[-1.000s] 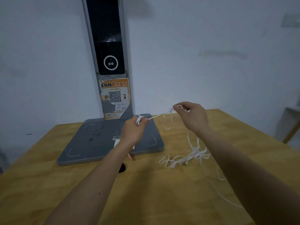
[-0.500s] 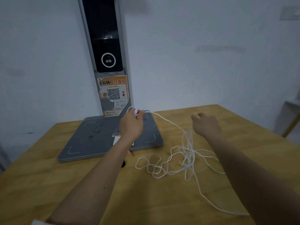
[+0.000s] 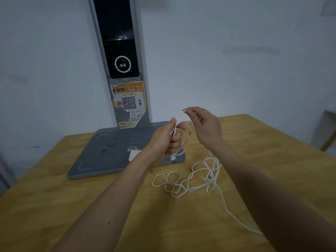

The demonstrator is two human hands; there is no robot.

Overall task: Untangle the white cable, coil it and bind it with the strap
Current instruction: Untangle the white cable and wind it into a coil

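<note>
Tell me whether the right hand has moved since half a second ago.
Yes. The right hand has risen and gone left toward the grey stand, meeting the left hand and pinching the white cable.

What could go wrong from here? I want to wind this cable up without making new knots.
The tangled heap of the white cable still lies on the table; winding on may pull it into a knot. The left hand grips few turns, the right hand pinches one loop: either could slip.
</note>
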